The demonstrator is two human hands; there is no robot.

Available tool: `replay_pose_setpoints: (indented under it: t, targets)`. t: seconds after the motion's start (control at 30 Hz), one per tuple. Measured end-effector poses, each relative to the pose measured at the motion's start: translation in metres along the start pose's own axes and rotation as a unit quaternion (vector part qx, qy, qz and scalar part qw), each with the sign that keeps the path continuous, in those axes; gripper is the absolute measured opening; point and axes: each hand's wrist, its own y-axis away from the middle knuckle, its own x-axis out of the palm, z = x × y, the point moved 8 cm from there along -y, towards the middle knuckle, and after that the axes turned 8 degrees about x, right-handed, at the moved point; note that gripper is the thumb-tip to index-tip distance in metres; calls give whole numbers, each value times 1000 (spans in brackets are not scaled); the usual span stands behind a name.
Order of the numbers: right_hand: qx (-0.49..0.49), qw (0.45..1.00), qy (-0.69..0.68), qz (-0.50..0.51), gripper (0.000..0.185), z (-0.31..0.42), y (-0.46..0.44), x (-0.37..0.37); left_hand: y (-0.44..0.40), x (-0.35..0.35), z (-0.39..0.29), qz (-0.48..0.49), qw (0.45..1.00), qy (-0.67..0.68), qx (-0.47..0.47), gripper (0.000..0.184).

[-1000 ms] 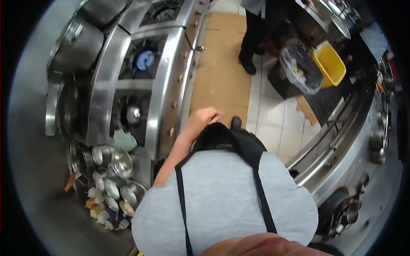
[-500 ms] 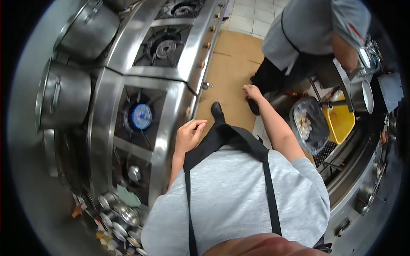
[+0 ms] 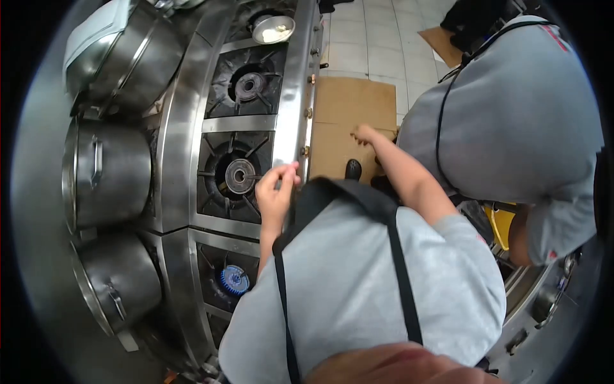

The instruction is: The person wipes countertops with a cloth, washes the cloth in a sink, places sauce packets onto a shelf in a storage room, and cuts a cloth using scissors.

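My left hand (image 3: 275,192) is raised beside the front edge of the steel stove (image 3: 289,109). Its fingers are curled in, thumb near the fingertips, and I see nothing held in it. An unlit burner (image 3: 240,176) lies just to its left. Over the cardboard (image 3: 345,99) on the floor hangs my right hand (image 3: 364,134), with loosely curled fingers and no visible object. It is close to a co-worker in a grey shirt (image 3: 505,121) on the right and touches nothing I can see.
Large steel pots (image 3: 112,182) line the stove's left side. A blue flame (image 3: 235,280) burns low on the stove. At the far end sits a small pan (image 3: 274,29) with pale food. A yellow bin (image 3: 502,225) shows partly behind the co-worker. White tiles (image 3: 377,38) lie ahead.
I have moved forward along the stove; the lit burner is now further back beside me. The pan has come into view, and the co-worker appears nearer on my right. Both hands stay without visible objects.
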Motion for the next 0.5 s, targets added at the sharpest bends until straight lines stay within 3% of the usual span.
replay_pose_setpoints:
  t: [0.07,0.13,0.23,0.37,0.43,0.5]
  targets:
    - [-46,997,44,-32,33,55,-35,-73,-52,8,-1,-5,996,-46,82,14]
    - [-72,994,9,-79,46,75,-55,-108,-86,12,16,-65,996,53,30,15]
    - [-48,993,-62,-93,41,88,-87,-153,-128,4,29,-78,996,35,-12,16]
    - [-18,991,-99,-86,40,73,-134,-212,-177,6,38,-113,992,51,-34,17]
    - [17,989,-124,-83,31,49,-165,-244,-220,9,38,-124,990,52,-32,16]
    - [62,973,-193,-113,28,19,-179,-269,-253,8,32,-87,996,-29,16,14]
